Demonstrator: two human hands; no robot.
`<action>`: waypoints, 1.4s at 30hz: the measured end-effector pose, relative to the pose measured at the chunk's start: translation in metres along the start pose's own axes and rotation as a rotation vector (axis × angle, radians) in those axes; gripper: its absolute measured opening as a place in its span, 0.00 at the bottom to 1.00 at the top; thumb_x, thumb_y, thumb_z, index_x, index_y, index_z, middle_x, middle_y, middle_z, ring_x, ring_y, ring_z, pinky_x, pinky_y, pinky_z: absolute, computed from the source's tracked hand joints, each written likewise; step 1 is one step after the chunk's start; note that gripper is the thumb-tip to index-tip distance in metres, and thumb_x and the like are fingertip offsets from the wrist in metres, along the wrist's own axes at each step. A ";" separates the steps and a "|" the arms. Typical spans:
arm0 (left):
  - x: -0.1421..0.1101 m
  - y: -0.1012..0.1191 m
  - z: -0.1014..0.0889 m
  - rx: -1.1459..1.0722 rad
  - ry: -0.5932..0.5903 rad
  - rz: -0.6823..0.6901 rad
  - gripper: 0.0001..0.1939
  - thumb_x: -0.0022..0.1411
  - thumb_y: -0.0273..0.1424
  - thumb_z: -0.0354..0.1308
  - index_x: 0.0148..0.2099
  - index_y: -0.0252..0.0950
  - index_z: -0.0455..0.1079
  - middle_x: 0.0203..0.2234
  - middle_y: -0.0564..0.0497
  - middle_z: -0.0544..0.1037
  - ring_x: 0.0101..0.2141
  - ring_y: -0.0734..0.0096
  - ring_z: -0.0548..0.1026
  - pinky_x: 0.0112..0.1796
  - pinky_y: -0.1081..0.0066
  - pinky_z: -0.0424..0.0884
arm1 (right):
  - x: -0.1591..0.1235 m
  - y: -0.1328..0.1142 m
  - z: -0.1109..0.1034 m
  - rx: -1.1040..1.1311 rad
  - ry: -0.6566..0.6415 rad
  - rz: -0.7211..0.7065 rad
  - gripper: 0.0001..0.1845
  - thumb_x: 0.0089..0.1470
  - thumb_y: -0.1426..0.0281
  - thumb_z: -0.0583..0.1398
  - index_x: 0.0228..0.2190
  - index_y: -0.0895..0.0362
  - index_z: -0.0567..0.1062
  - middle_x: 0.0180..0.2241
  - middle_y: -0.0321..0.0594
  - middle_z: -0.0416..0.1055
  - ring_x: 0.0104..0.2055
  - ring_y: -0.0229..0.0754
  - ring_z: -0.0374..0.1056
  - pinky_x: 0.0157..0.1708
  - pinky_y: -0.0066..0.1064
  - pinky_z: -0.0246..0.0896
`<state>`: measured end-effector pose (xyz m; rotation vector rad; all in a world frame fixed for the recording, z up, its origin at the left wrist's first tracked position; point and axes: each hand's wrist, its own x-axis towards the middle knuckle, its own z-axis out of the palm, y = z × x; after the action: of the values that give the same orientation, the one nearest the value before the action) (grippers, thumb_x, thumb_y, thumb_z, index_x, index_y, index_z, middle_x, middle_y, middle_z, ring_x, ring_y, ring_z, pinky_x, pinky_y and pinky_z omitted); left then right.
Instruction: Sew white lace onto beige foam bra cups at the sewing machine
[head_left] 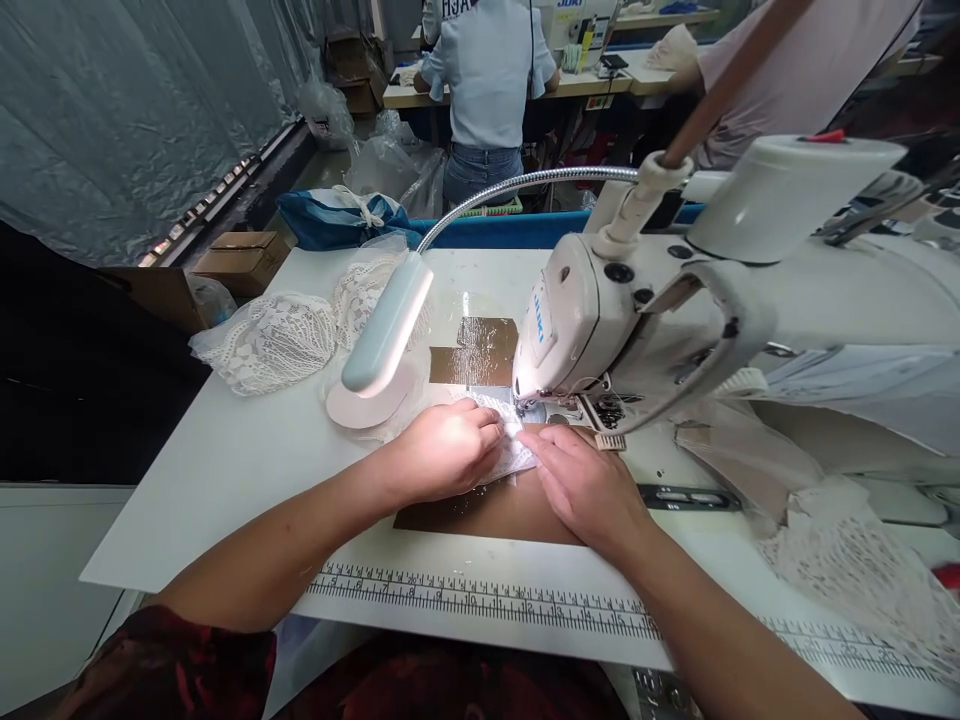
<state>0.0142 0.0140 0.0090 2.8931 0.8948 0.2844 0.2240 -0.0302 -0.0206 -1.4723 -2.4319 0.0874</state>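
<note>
A small piece of white lace fabric [514, 455] lies at the needle area of a white sewing machine [570, 310], under bright lamp light. My left hand [450, 448] is closed on the lace's left side, its fingers curled down; the fingertips are partly hidden. From the right, my right hand [589, 485] rests low over the brown plate [480, 510], with its index finger stretched out to touch the lace's right edge near the presser foot. The thumb lies a little apart from that finger.
A lamp [386, 325] on a bendable neck hangs left of the needle. Lace cups [274, 340] lie at the table's left, more lace [862, 560] at the right. A printed ruler [480, 600] follows the front edge. A co-worker [487, 90] sits beyond; another person [802, 80] is at right.
</note>
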 end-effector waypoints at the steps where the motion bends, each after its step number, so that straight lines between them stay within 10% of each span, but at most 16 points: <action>1: 0.001 0.000 0.002 -0.004 0.003 -0.006 0.17 0.69 0.32 0.44 0.47 0.32 0.72 0.44 0.43 0.75 0.38 0.64 0.71 0.39 0.66 0.68 | 0.000 0.000 0.000 -0.005 -0.003 -0.003 0.22 0.54 0.78 0.51 0.48 0.55 0.74 0.35 0.41 0.75 0.35 0.41 0.68 0.32 0.30 0.60; 18: 0.008 0.002 0.014 -0.017 -0.079 -0.040 0.22 0.69 0.37 0.44 0.58 0.32 0.65 0.56 0.41 0.68 0.47 0.56 0.67 0.41 0.60 0.65 | 0.000 -0.002 0.002 -0.013 -0.008 0.023 0.19 0.53 0.77 0.51 0.41 0.56 0.77 0.32 0.41 0.73 0.34 0.41 0.66 0.30 0.30 0.56; 26: -0.005 0.008 -0.012 -0.129 -0.212 0.065 0.33 0.54 0.36 0.59 0.61 0.31 0.60 0.55 0.38 0.66 0.49 0.51 0.66 0.45 0.59 0.67 | -0.002 0.003 0.004 0.055 -0.008 0.044 0.22 0.55 0.77 0.51 0.49 0.58 0.74 0.43 0.43 0.76 0.43 0.43 0.71 0.39 0.32 0.65; 32: -0.001 0.015 0.000 -0.051 -0.160 -0.014 0.13 0.63 0.22 0.45 0.41 0.30 0.71 0.38 0.42 0.75 0.37 0.63 0.72 0.37 0.67 0.68 | -0.001 0.003 0.000 0.099 -0.027 0.075 0.23 0.53 0.78 0.51 0.49 0.56 0.73 0.47 0.42 0.75 0.46 0.44 0.71 0.39 0.33 0.67; 42: 0.006 -0.023 -0.003 -0.888 -0.139 -0.260 0.20 0.67 0.40 0.46 0.27 0.33 0.62 0.20 0.55 0.64 0.22 0.78 0.62 0.25 0.77 0.59 | 0.006 0.001 0.002 0.104 -0.031 0.184 0.14 0.58 0.70 0.53 0.43 0.52 0.75 0.35 0.37 0.77 0.36 0.41 0.72 0.31 0.28 0.60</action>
<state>0.0057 0.0363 0.0090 1.9398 0.8239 0.3395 0.2217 -0.0242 -0.0215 -1.6543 -2.2727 0.2733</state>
